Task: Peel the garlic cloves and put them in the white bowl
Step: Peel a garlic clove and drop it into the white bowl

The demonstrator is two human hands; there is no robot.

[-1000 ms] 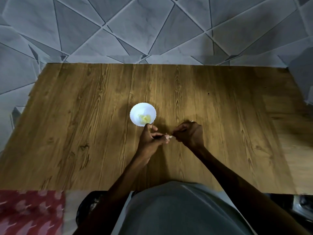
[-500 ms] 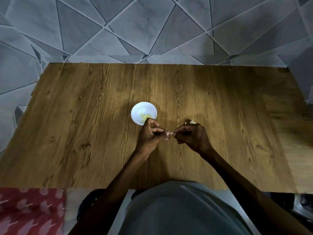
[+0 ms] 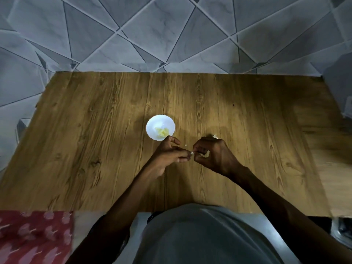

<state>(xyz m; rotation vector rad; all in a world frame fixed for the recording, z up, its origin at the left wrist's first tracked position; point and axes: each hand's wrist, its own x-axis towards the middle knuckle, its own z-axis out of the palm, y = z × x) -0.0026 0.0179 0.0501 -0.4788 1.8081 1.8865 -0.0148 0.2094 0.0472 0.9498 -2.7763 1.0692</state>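
Observation:
The small white bowl (image 3: 152, 125) stands mid-table on the wooden table (image 3: 95, 149) and holds yellowish peeled garlic (image 3: 162, 132). Just in front of it my two hands meet. A small pale garlic clove (image 3: 192, 153) is pinched between the fingertips of my left hand (image 3: 169, 154) and those of my right hand (image 3: 215, 155). Inside the curl of my right fingers a further pale bit (image 3: 206, 153) shows; I cannot tell whether it is skin or clove. Something whitish, probably more garlic (image 3: 214, 136), peeks out behind my right hand.
A tiny scrap of skin (image 3: 185, 144) lies on the wood between the bowl and my hands. Grey tiled floor surrounds the table. A red patterned cloth (image 3: 34, 237) lies at the lower left, beside my lap.
Both hands stay together at the clove and have barely shifted. A tiny scrap now lies on the table above them, and a pale bit shows in my right hand.

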